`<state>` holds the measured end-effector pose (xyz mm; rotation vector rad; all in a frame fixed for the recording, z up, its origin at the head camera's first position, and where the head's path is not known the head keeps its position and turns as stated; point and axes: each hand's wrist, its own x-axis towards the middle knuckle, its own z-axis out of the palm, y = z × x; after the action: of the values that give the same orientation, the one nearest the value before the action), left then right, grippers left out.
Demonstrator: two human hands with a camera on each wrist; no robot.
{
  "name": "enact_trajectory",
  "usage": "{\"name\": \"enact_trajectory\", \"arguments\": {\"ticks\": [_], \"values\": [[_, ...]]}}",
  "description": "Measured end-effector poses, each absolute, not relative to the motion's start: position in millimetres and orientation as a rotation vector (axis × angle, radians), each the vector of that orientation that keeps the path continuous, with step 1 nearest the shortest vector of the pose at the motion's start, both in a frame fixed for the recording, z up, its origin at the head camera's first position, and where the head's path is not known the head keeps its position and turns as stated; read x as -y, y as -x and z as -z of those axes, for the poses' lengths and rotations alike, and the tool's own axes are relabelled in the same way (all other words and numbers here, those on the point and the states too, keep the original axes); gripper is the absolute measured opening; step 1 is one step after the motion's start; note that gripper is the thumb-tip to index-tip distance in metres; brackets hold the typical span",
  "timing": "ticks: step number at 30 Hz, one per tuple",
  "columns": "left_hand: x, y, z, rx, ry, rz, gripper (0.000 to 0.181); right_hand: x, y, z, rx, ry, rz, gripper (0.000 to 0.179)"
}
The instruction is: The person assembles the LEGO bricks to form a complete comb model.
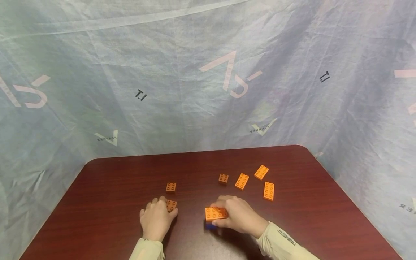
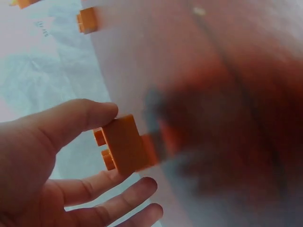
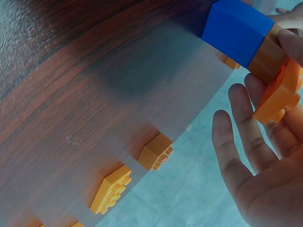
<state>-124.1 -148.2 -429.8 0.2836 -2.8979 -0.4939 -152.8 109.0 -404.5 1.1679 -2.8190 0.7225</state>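
My left hand pinches a small square brown-orange toy brick between thumb and index finger, low over the table. In the left wrist view the brick's studs face the palm, and the other fingers extend beside it. With thumb and fingers my right hand grips a stack of bricks. An orange brick tops that stack, a brown-orange brick sits in the middle, and a blue brick is lowest. The palm partly covers the stack's right end in the head view.
Beyond the left hand lies a brown-orange brick, and another brown-orange brick lies farther right. Three longer orange bricks, the nearest being one brick, lie on the right of the dark red table. Printed cloth hangs around it.
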Motion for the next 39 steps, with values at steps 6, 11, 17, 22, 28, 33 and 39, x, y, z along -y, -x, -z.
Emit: {"name": "enact_trajectory", "arguments": {"ticks": [6,11,17,22,28,33,39], "values": [[141.1,123.6,417.0,2.866,-0.193,0.513,0.042,-109.0,152.4,404.1,2.809,-1.172,-0.732,0.034],[132.3,122.1,402.8,2.863,-0.121,0.507,0.04,-109.0,152.8,404.7,2.808,-1.176,-0.733,0.035],[119.6,118.6,387.3,2.836,-0.035,0.524,0.038,-109.0,153.2,405.2,2.796,-1.19,-0.724,0.034],[110.1,115.2,377.6,2.809,0.059,0.498,0.038,-108.9,154.0,405.6,2.8,-1.187,-0.755,0.033],[99.6,112.5,369.1,2.811,0.154,0.449,0.044,-109.0,156.0,407.2,2.812,-1.179,-0.799,0.034],[91.9,109.6,366.1,2.808,0.239,0.429,0.046,-109.1,156.7,407.3,2.825,-1.176,-0.835,0.034],[86.3,108.8,368.6,2.788,0.343,0.439,0.041,-108.8,158.0,407.8,2.824,-1.182,-0.853,0.033]]}}
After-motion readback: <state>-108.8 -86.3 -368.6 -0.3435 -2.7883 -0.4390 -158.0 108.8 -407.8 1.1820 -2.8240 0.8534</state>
